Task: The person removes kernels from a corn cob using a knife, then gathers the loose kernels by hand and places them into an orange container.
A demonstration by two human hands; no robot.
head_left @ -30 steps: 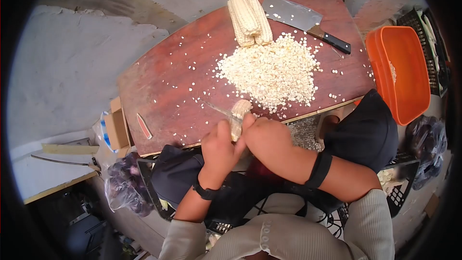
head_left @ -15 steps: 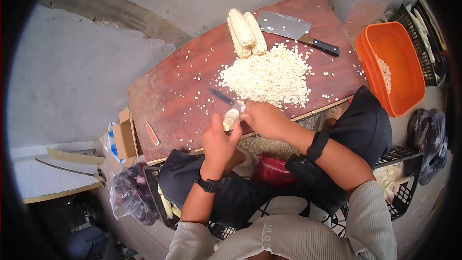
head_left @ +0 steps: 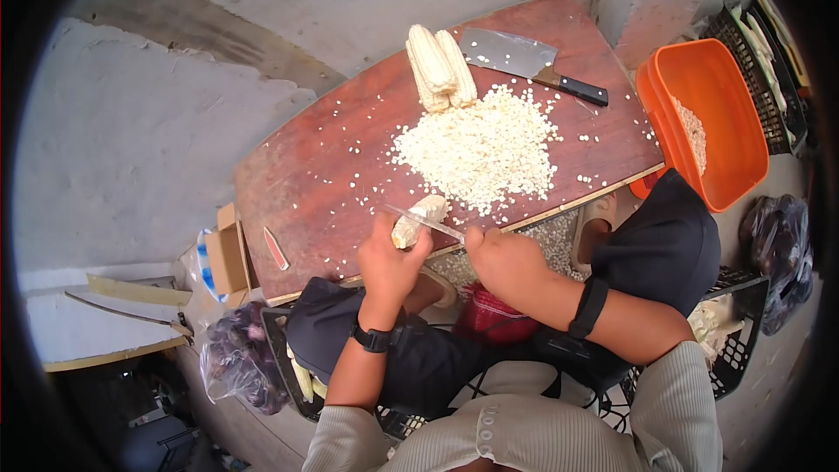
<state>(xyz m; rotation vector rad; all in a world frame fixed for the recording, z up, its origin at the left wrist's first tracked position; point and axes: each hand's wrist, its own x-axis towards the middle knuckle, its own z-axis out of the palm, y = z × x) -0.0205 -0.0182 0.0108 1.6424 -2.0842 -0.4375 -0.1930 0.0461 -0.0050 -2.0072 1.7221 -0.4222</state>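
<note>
Table (head_left: 332, 162), one, reddish-brown: its near edge runs by my left fingers (head_left: 381, 232) and my right fingers (head_left: 476, 240), and its top stretches away beyond them.

Tub (head_left: 738, 153), one, orange: well off to the right of my right fingers, past the table's end, with a small heap of pale grains (head_left: 691, 133) inside.

Cardboard box (head_left: 229, 255), one: well to the left of my left fingers, beside the table.

Kernel pile (head_left: 479, 153), white: spread on the table just beyond the fingers of both hands.

Corn cobs (head_left: 440, 68), a stack, kernels on: farther out from my fingers, at the pile's far side.

Cleaver (head_left: 511, 54), one, black handle: lying beyond the pile, to the right of the stack, well apart from my fingers.

Single cob (head_left: 429, 208), one: held at its near end, my left fingers closed about it; tilted, far end leaning right.

Knife (head_left: 443, 229), one, slim blade: my right fingers are wrapped round its handle; the blade crosses the single cob, tip near my left fingers. I cannot tell whether the edge touches.

Red-and-white pointed piece (head_left: 276, 248), one: left of my left fingers, on the table.

Loose kernels (head_left: 353, 177), many: scattered beyond my left fingers.
</note>
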